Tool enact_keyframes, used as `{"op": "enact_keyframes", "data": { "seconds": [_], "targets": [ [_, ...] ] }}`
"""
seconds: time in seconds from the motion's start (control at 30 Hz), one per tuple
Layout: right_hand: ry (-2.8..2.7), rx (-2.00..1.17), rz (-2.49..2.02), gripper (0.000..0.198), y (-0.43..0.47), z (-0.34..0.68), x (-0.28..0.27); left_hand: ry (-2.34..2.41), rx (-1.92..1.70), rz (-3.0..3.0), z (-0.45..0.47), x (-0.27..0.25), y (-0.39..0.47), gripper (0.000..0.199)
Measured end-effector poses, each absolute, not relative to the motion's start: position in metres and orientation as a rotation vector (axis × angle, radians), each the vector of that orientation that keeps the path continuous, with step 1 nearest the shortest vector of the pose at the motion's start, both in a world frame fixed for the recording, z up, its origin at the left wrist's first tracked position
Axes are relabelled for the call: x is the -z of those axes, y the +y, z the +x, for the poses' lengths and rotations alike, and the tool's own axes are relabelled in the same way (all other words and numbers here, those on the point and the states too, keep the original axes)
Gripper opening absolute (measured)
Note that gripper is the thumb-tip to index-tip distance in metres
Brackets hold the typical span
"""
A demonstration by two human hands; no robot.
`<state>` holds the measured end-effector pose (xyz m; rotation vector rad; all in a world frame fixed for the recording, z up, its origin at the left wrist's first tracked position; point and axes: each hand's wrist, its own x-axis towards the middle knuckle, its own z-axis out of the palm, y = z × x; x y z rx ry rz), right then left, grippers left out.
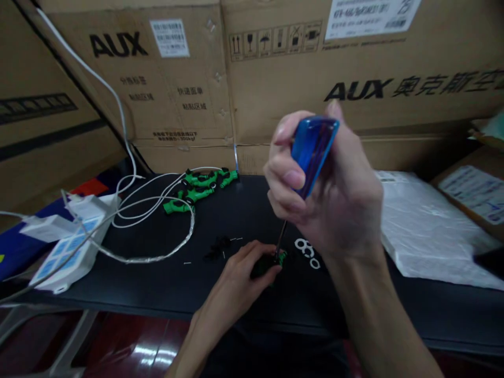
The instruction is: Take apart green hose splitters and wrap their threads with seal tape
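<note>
My right hand is wrapped round the blue handle of a screwdriver, raised close to the camera. Its thin dark shaft slants down to a small green toy part on the black table. My left hand pinches that part against the tabletop, its fingers and thumb on either side, and hides most of it. White rings lie just right of the part. To the left of my left hand are small black pieces and several tiny screws.
Green toy cars or figures lie at the back beside looped white cables. A white power strip stands on the left. Large cardboard boxes wall off the back. White plastic packaging covers the right side.
</note>
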<state>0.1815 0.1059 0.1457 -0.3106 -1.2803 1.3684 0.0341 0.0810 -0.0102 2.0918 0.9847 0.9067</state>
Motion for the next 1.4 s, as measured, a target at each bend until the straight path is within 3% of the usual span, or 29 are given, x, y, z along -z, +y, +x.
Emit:
{"op": "enact_keyframes", "data": {
  "seconds": [0.27, 0.4, 0.63, 0.83, 1.07, 1.2, 1.4],
  "targets": [
    [-1.227, -1.402, -0.165, 0.018, 0.114, 0.177, -0.136, 0.990, -0.873, 2.071, 0.034, 0.009, 0.081, 0.019],
    [-1.235, -1.460, -0.234, 0.039, 0.116, 0.178, -0.137, 0.990, -0.873, 2.068, 0.034, 0.013, 0.081, 0.018],
    [-1.248, -1.369, -0.111, 0.023, 0.122, 0.183, -0.119, 0.986, -0.898, 2.120, 0.033, 0.010, 0.082, 0.020],
    [-1.271, -1.420, -0.081, 0.041, 0.125, 0.184, -0.121, 0.992, -0.924, 2.145, 0.034, 0.012, 0.084, 0.025],
    [-1.212, -1.328, -0.100, 0.019, 0.120, 0.182, -0.117, 0.975, -0.915, 2.121, 0.033, 0.011, 0.083, 0.023],
    [-1.243, -1.429, -0.135, 0.037, 0.116, 0.184, -0.123, 0.968, -0.912, 2.101, 0.032, 0.010, 0.083, 0.021],
    [-1.161, -1.292, -0.159, 0.024, 0.108, 0.181, -0.122, 0.942, -0.930, 2.091, 0.032, 0.013, 0.084, 0.028]
  ]
}}
